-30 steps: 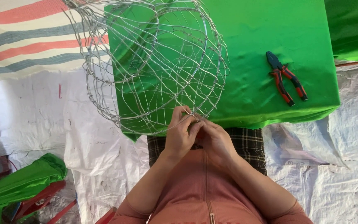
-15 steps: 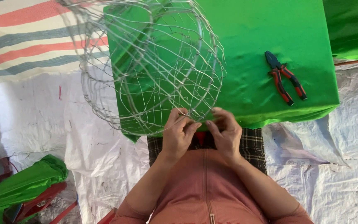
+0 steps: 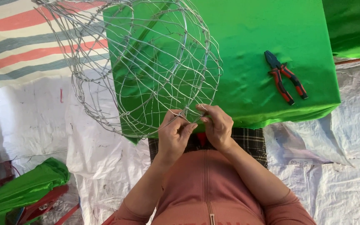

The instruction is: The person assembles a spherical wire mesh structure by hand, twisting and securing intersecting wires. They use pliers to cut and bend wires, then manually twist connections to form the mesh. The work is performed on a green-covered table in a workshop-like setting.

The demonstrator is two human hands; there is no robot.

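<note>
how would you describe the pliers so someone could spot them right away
Start at the green cloth-covered table that fills the upper middle of the view. On its right part, well clear of the wire frame and both hands, lie the pliers. They are the only tool there, with dark jaws and red-and-black handles.

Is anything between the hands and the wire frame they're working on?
Nothing visible. The left hand and right hand already pinch the near rim of the wire frame. The pliers lie apart on the green cloth.
</note>
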